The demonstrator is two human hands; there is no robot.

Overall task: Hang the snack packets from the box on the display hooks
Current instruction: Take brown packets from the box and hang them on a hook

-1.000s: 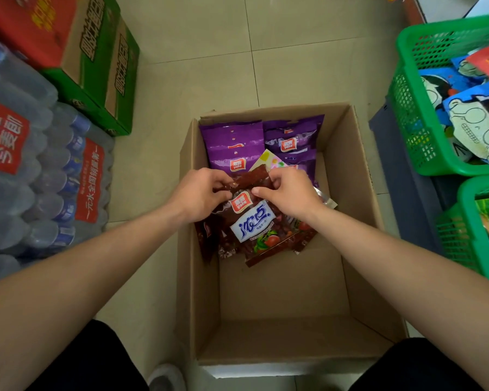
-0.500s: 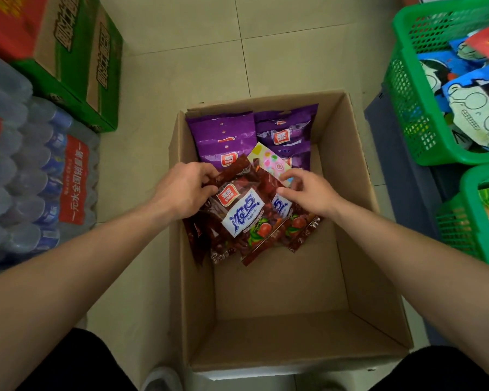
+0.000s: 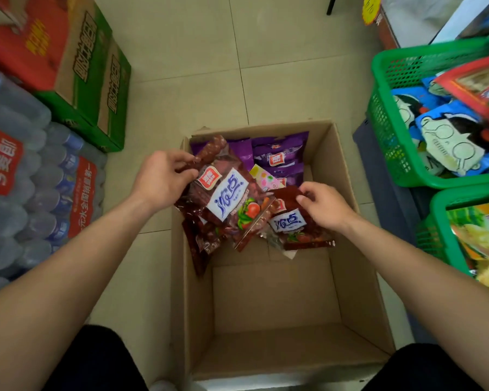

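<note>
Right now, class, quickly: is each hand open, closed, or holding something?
Left hand: closed, gripping a bunch of dark red packets by their top edge.
Right hand: closed, pinching a second dark red packet by its top.

Packets (image 3: 277,162) in box (image 3: 347,249), baskets (image 3: 384,114) right, bottles (image 3: 26,176) left.
</note>
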